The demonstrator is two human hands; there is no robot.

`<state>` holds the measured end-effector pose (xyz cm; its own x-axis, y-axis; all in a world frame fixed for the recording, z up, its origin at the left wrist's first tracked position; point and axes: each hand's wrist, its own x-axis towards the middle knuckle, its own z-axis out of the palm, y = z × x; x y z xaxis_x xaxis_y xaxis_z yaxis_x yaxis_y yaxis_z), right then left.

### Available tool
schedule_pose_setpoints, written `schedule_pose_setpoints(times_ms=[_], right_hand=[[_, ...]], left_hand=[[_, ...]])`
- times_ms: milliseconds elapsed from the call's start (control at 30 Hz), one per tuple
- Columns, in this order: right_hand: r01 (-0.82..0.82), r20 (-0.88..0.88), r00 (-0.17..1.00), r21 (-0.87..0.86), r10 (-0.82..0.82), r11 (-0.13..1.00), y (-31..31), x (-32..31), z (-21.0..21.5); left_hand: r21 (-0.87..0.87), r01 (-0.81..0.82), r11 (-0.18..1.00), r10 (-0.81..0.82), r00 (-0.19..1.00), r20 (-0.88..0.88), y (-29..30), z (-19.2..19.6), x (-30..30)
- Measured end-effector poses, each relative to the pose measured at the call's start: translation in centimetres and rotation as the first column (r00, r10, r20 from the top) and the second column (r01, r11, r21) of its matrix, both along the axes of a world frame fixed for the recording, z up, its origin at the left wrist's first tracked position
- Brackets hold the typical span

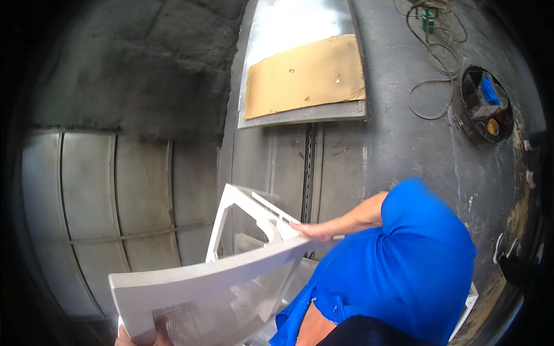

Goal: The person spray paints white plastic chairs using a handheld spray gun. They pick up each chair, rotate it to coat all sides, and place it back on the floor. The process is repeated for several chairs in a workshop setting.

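Left hand (124, 341): at lower edge, partly cut off; fingers gripping the white chair (208, 272) by its end.
Right hand (313, 231): laid on the frame at the opposite end; can't tell if closed round it.
Chair: between both hands, tilted, mesh panel (216, 311) below the rail.
Bench (300, 17): beyond the right hand, cardboard (306, 78) on top.
Black tub (468, 112): far right of that hand, blue cloth (490, 90) inside.
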<state>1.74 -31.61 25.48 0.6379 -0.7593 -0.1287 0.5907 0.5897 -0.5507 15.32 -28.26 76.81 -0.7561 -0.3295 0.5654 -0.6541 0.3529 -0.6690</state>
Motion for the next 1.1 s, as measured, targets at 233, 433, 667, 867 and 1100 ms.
schedule_pose_setpoints(times_ms=[233,433,667,867,1100], right_hand=[[0.478,-0.037,0.876,-0.057,-0.481,0.876,-2.7,-14.5,1.1],[0.693,0.065,0.71,-0.24,-0.701,0.68,-6.9,-23.3,-0.3],[0.867,0.005,0.466,-0.202,-0.885,0.456,-12.0,-34.0,-0.1],[0.917,0.059,0.356,-0.214,-0.933,0.336,-16.1,-43.3,0.3],[0.946,-0.197,0.246,-0.163,-0.949,0.279,-23.6,-57.9,-2.4]], left_hand=[[0.049,0.467,0.883,-0.459,0.881,-0.114,-4.9,2.0,-5.4],[-0.121,0.75,0.651,-0.758,0.65,-0.053,-18.9,2.8,-8.5],[-0.183,0.93,0.318,-0.947,0.32,-0.018,-37.4,2.3,-21.6],[-0.137,0.952,0.273,-0.962,0.269,-0.047,-40.3,0.0,-38.0],[-0.134,0.942,0.308,-0.951,0.308,-0.02,-43.0,-2.3,-53.2]])
